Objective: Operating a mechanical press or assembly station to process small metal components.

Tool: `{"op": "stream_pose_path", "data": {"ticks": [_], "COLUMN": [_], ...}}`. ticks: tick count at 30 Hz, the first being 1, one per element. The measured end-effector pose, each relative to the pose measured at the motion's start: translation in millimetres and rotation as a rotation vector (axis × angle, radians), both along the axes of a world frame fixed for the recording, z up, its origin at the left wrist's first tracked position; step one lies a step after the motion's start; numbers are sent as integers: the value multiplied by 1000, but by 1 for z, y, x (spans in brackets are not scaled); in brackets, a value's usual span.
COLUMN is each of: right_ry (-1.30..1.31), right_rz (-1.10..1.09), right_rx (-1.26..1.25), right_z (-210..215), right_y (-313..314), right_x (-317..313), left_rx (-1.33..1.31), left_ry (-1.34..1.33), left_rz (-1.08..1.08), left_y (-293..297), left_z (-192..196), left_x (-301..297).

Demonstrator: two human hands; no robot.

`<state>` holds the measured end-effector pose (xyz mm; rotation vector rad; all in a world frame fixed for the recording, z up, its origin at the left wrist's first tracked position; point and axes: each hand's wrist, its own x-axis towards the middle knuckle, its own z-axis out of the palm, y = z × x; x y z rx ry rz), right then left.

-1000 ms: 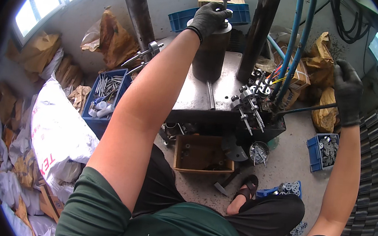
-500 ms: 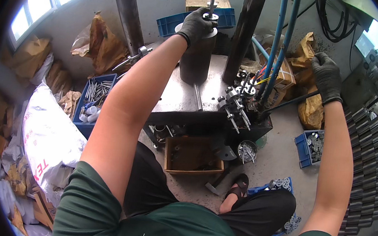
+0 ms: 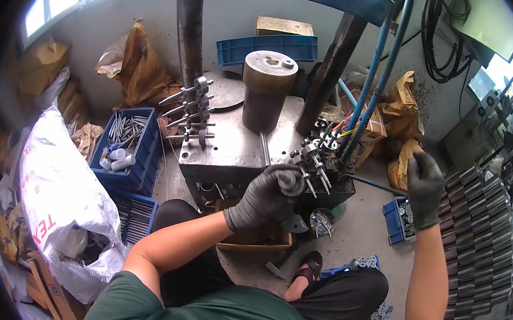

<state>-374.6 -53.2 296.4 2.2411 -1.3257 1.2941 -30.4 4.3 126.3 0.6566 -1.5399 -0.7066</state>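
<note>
Now my left hand (image 3: 267, 193) is coming down from the top of the cylinder (image 3: 267, 90) and is sitting low, near the front edge of the plate (image 3: 232, 151). It is curling shut around a small grey part (image 3: 291, 182), holding it tight so it is not falling. I am keeping it close to the spindles (image 3: 316, 166), which are sticking out just to the right of that hand.

Over on the far side, my right hand (image 3: 424, 188) is closing around the end of a thin rod (image 3: 373, 183). I am guessing it is a lever, since it is running back toward the machine. I am gripping it at the tip, maybe so it is easier to pull.

Away to the left of my left hand, a blue crate (image 3: 127, 147) is holding more metal bits, sitting near enough to reach.
</note>
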Motion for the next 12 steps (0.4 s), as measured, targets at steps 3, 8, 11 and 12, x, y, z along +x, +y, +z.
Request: {"op": "stream_pose_path", "data": {"ticks": [3, 8, 11, 12], "right_ry": [134, -420, -1427, -1438], "right_rz": [132, 392, 455, 454], "right_rx": [-68, 390, 1262, 1273], "right_z": [-30, -120, -171, -176], "right_y": [54, 127, 128, 130], "right_x": [24, 95, 133, 136], "left_rx": [218, -106, -147, -119], "left_ry": [36, -250, -353, -353], "left_rz": [-75, -17, -35, -111], "left_y": [28, 32, 38, 39], "left_z": [-10, -20, -27, -29], "left_x": [3, 9, 9, 10]}}
